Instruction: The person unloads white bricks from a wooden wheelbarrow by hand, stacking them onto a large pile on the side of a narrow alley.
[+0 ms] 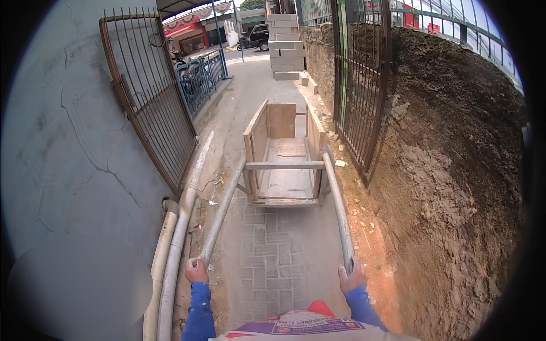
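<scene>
In front of me stands a wooden handcart (pixel 259 145) with plank sides and a flat bed, its near end open. One small board (pixel 292 147) lies on the bed. Two long grey pole handles run back from the cart toward me. My left hand (pixel 197 270) is wrapped round the end of the left handle (pixel 223 213). Round the end of the right handle (pixel 340 219) my right hand (pixel 352 277) is closed. A crossbar (pixel 284 165) joins the handles near the cart. The cart's wheels are mostly hidden.
An open metal gate leaf (pixel 151 94) leans by the left wall, another (pixel 361 85) by the rough right wall (pixel 449 159). Pipes (pixel 181 238) lie along the left edge. Ahead, grey blocks (pixel 285 48) are stacked at the right of the paved path (pixel 267 256). A dark vehicle (pixel 260 37) stands beyond.
</scene>
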A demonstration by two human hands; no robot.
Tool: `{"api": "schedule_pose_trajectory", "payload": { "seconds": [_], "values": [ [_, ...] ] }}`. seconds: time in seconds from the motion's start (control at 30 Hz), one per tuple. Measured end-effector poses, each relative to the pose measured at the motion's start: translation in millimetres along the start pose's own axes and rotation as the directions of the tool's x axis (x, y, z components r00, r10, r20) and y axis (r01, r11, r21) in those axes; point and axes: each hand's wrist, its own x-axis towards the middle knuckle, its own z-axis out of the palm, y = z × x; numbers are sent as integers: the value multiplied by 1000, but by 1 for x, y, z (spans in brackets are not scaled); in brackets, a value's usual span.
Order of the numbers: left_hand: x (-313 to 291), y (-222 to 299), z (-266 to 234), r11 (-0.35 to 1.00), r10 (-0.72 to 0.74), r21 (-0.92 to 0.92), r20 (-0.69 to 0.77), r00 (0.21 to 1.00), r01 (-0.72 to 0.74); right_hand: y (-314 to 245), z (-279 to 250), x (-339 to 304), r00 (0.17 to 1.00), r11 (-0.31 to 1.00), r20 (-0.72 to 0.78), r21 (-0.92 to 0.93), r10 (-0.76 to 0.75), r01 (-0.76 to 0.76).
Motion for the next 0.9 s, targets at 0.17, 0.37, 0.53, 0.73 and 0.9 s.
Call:
{"api": "schedule_pose_trajectory", "payload": {
  "seconds": [0.17, 0.37, 0.53, 0.73, 0.9],
  "values": [
    [101, 43, 139, 995, 61, -71, -53, 997, -64, -30, 43, 175, 999, 997, -1, 58, 50, -50],
    [205, 104, 300, 995, -38, -99, -106, 994, 28, -57, 91, 370, 996, 997, -83, 61, -38, 43],
    [298, 156, 430, 1000, -5, 28, -44, 999, 7, -74, 139, 540, 999, 997, -24, 76, -29, 30],
    [413, 204, 595, 997, -71, 16, -26, 997, 71, -106, 188, 734, 1000, 998, -5, 55, -12, 12],
    [488, 258, 723, 996, -47, -81, -66, 997, 42, -126, 227, 889, 992, 996, -99, 35, -81, 85]
  ]
}}
